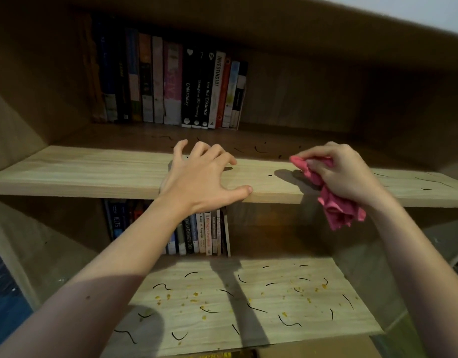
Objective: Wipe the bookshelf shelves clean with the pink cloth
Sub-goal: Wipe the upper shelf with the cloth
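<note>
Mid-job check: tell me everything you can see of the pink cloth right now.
The pink cloth is a soft, crumpled fabric rag, bunched rather than folded. The right hand grips its middle; one end pokes out past the fingertips over the upper shelf, near the front edge, casting a shadow there. The larger tail hangs loose below the hand, in front of the shelf edge. Whether the cloth touches the wood cannot be told. The left hand does not touch it.

upper books [171,83]: upright row at back left of the upper board | lower books [204,235]: upright row at back of the lower board, left of centre | black squiggles [261,150]: scattered over both boards | yellow crumbs [195,294]: strewn across lower board's front
</note>
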### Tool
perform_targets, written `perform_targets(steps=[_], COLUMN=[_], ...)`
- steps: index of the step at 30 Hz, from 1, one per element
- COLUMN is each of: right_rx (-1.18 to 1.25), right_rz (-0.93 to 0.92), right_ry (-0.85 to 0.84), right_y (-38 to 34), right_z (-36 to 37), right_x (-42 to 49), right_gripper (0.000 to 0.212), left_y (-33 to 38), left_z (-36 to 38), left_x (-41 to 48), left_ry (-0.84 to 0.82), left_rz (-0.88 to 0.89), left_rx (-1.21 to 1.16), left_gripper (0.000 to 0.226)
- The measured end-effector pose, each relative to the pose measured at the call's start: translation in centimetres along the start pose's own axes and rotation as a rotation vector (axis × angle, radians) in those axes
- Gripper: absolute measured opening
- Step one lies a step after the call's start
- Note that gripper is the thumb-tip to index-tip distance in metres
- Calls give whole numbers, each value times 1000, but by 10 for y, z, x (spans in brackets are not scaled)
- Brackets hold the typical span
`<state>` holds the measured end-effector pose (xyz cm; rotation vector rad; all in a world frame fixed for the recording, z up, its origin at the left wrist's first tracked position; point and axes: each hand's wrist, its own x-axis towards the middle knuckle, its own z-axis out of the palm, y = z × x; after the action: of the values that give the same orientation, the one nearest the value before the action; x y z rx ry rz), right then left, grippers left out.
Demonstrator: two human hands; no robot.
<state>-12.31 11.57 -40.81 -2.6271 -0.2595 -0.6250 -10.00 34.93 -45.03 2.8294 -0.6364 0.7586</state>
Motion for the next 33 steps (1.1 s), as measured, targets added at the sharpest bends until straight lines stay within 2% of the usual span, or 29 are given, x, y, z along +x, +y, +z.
perform_targets(steps=[3, 6, 9, 12, 14, 17, 21, 23, 26, 29, 31, 33], right_rx=[41, -115, -245, -200, -159, -210, -173, -90, -123, -211, -149, -101], right_rz=[71, 113, 53, -66, -35, 52, -83, -24, 113, 53, -9, 62], right_ry=[-18, -34, -79, -215, -260, -204, -223, -267, -194, -160, -207, -260], right_y=[-4, -10, -29, -42, -37, -30, -44, -41, -30, -37, -42, -38], right_z=[9, 24, 33, 33, 25, 19, 32, 27, 17, 25, 25, 16], right_x=[3, 4, 5, 6, 12, 20, 7, 6, 15, 8, -1, 4], right_gripper=[24, 24, 23, 24, 23, 24, 23, 24, 24, 23, 21, 21], left_y=[1, 4, 13, 22, 21, 19, 20, 19, 17, 18, 18, 18], left_z=[-2, -4, -4, -2, 0, 2, 3, 2, 1, 1, 2, 1], left_x=[-2, -2, 2, 5, 6, 5, 4, 2, 2, 3, 2, 2], left_ry=[-6, -30, -68, -94, -88, -60, -8, -22, -40, -55, -53, -69], left_rz=[18, 38, 20, -8, -20, -8, 1, 0, 4, 1, -8, -15], left_rx=[4, 28, 31, 8, -15, 2, 48, 60, 69, 68, 70, 67], left_gripper=[73, 66, 67, 66, 63, 61, 63, 65, 64, 64, 64, 64])
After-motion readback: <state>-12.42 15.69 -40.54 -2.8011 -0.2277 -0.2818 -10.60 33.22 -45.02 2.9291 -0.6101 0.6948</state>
